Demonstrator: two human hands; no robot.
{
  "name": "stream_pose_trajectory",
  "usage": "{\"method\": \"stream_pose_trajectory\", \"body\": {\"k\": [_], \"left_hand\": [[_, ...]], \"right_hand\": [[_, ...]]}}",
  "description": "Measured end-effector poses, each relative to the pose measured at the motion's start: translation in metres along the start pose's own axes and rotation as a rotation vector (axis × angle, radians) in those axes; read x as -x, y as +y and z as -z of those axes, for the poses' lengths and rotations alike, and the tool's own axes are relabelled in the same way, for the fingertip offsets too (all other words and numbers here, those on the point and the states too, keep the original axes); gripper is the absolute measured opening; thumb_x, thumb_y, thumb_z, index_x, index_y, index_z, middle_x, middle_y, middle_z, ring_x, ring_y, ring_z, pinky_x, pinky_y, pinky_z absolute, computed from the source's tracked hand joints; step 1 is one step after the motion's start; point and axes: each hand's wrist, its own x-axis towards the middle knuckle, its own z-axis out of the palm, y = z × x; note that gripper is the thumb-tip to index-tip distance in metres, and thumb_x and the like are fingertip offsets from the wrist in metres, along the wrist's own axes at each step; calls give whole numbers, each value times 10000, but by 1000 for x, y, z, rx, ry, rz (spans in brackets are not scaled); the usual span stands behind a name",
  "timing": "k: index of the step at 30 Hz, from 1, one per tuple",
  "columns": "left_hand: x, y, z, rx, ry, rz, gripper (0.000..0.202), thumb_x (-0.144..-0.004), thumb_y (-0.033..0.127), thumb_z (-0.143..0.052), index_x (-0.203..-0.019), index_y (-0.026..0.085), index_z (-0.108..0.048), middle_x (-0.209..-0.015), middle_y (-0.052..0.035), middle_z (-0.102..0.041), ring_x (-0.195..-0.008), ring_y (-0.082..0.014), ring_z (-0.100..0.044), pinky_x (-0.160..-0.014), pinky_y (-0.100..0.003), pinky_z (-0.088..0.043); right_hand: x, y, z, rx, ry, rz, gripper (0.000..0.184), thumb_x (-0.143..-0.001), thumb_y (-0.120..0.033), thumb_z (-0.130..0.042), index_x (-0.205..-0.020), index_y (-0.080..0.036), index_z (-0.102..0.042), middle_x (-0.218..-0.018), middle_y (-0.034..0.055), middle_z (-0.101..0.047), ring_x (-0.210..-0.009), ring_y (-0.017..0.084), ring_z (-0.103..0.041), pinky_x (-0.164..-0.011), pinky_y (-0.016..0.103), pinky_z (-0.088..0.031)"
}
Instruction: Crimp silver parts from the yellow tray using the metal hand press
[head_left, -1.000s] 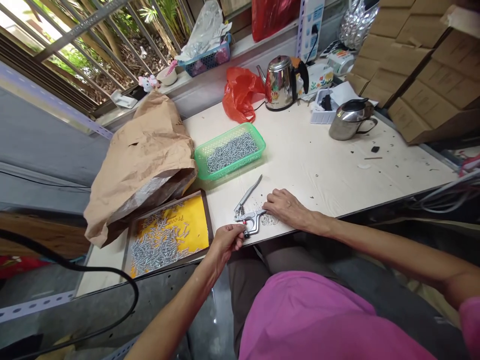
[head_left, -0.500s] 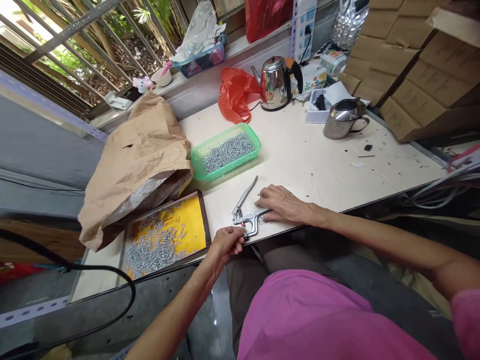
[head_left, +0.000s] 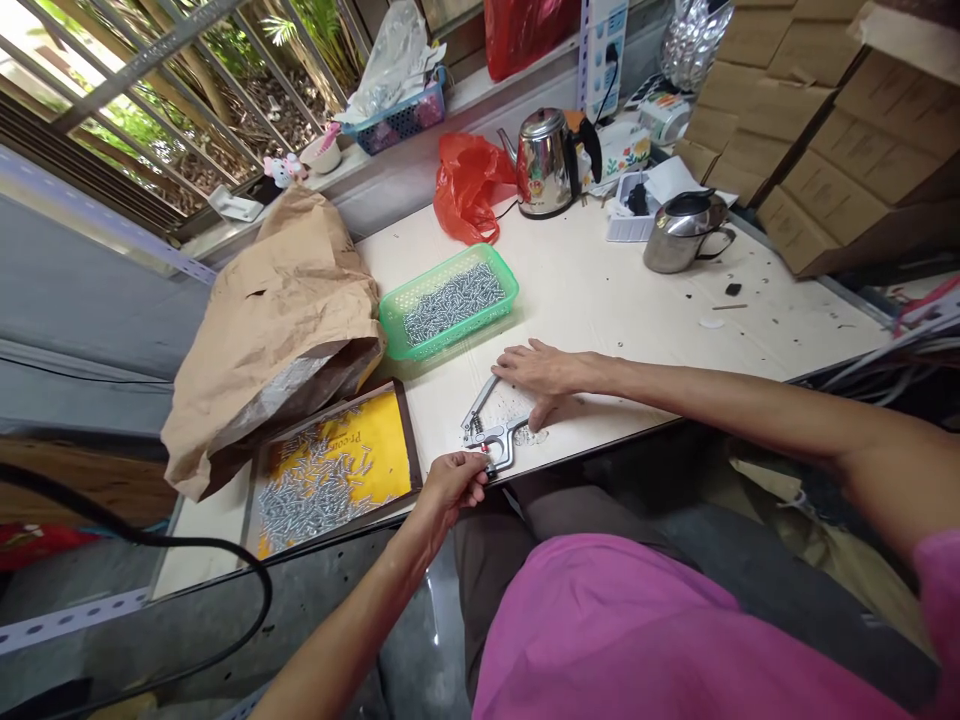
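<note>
Metal hand pliers (head_left: 495,436) with a spring between spread handles lie at the table's front edge, small metal bits scattered around them. My left hand (head_left: 456,482) is at the jaw end, thumb and fingers pinched together; a small dark piece shows by the fingertips, and I cannot make out what they grip. My right hand (head_left: 536,372) reaches over the handles, fingers stretched out at the upper handle's tip and thumb near the lower handle. It is open, not closed round them. Left of the pliers, a yellow-bottomed tray (head_left: 390,440) holds many small silvery metal pins (head_left: 315,500).
Behind the pliers is a green plastic basket (head_left: 450,345) of similar metal pins. A large brown paper sack (head_left: 277,290) leans by the tray. Farther back are a red plastic bag (head_left: 465,185), a steel kettle (head_left: 544,165) and a metal pot (head_left: 679,240). Cardboard boxes (head_left: 847,150) stand at right.
My right hand has moved up and left from the lower handle, with its fingers now at the upper handle's tip. The upper handle looks slightly lower. My left hand stays at the jaw.
</note>
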Motion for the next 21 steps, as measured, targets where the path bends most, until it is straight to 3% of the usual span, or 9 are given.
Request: {"method": "stream_pose_trajectory", "body": {"k": [5,7,10,12,14,16,19,21], "left_hand": [[7,1,1,-36,3,7,275,-696,378,-728,-708,151,-573,-517,43,-558,-323,-49,-429,-341,-174,-281],[12,2,2,-167,58,-84,267,-742,403,-683,-713,157,-584,-509,41,-535,-339,-63,-423,-367,-191,-287],[16,7,0,-526,316,-472,229,-788,397,-650,-844,174,-642,-628,-4,-588,-543,-140,-560,-525,-246,-422],[11,13,-7,-761,429,-760,283,-777,366,-684,-997,192,-644,-895,-73,-656,-851,-224,-617,-736,-322,-486],[-1,22,-16,-936,393,-949,441,-753,340,-722,-1149,196,-591,-1189,-126,-604,-1101,-285,-542,-908,-404,-459],[-15,32,-25,-1048,297,-1040,595,-753,325,-728,-1284,187,-497,-1324,-148,-528,-1199,-304,-476,-983,-449,-420],[-32,42,-31,-1143,173,-1054,655,-798,326,-679,-1368,152,-406,-1291,-162,-535,-1153,-297,-489,-974,-458,-421],[-35,45,-31,-1183,148,-1040,570,-824,329,-651,-1326,144,-455,-1185,-142,-576,-1076,-284,-508,-929,-434,-438]], "right_hand": [[3,-9,5,87,-10,-31,750,-647,-576,-756,-1190,-94,-567,-1153,165,-565,-1043,313,-471,-870,443,-373],[5,-13,6,104,1,-45,597,-684,-537,-752,-1080,-109,-621,-1080,143,-585,-1003,291,-480,-824,406,-374],[8,-18,5,107,30,-44,435,-717,-475,-755,-952,-124,-652,-993,112,-597,-970,264,-494,-786,370,-366],[10,-20,4,105,33,-47,409,-716,-450,-766,-932,-122,-654,-967,105,-598,-966,259,-502,-777,360,-368],[11,-21,5,94,16,-55,427,-715,-456,-769,-953,-120,-654,-981,113,-598,-967,262,-505,-751,349,-380],[11,-22,7,79,-17,-59,497,-709,-481,-769,-1026,-120,-643,-1027,131,-592,-978,271,-502,-714,335,-394],[12,-22,13,71,-58,-76,584,-685,-481,-788,-1098,-102,-625,-1062,151,-592,-999,288,-497,-694,328,-404],[12,-22,15,67,-63,-95,488,-698,-421,-791,-1034,-96,-651,-1021,145,-611,-991,286,-509,-704,327,-403]]}}
